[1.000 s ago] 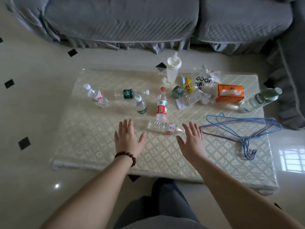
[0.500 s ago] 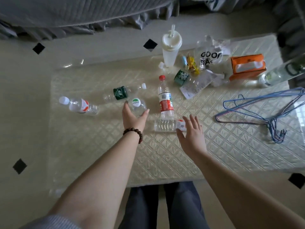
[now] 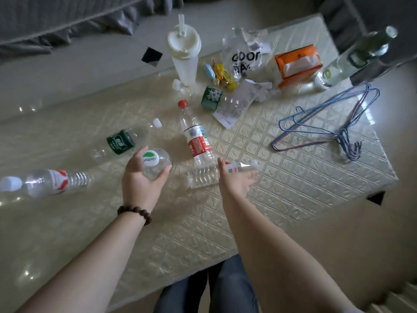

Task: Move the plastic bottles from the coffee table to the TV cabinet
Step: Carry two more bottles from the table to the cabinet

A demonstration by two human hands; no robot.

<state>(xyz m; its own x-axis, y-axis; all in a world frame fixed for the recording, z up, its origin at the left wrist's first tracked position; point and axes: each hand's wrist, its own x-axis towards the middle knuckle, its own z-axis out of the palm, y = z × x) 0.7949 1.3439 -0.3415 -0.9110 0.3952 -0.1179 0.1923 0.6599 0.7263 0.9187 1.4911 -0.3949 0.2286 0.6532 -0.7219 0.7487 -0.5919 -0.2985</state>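
Several clear plastic bottles are on the quilted coffee table (image 3: 293, 199). My left hand (image 3: 142, 181) is wrapped around a small upright bottle with a green-and-white cap (image 3: 155, 163), thumb on one side and fingers on the other. My right hand (image 3: 237, 179) hovers open over the neck end of a lying bottle with a red label (image 3: 203, 177). A red-capped bottle (image 3: 196, 136) stands just behind. A green-labelled bottle (image 3: 121, 142) lies to the left. A white-capped bottle (image 3: 49, 181) lies at the far left. Another green-labelled bottle (image 3: 212, 98) lies near the receipt.
A white tumbler with a straw (image 3: 185, 50), a plastic bag (image 3: 246, 55), sweets, a receipt and an orange tissue box (image 3: 297, 62) crowd the table's far side. A large clear bottle (image 3: 352, 59) lies at the far right. Wire hangers (image 3: 327, 129) lie on the right. A grey sofa (image 3: 67, 14) stands beyond.
The camera has leaned in over the table. My left hand reached forward and closed around the small green-capped bottle. My right hand moved over the lying red-label bottle.
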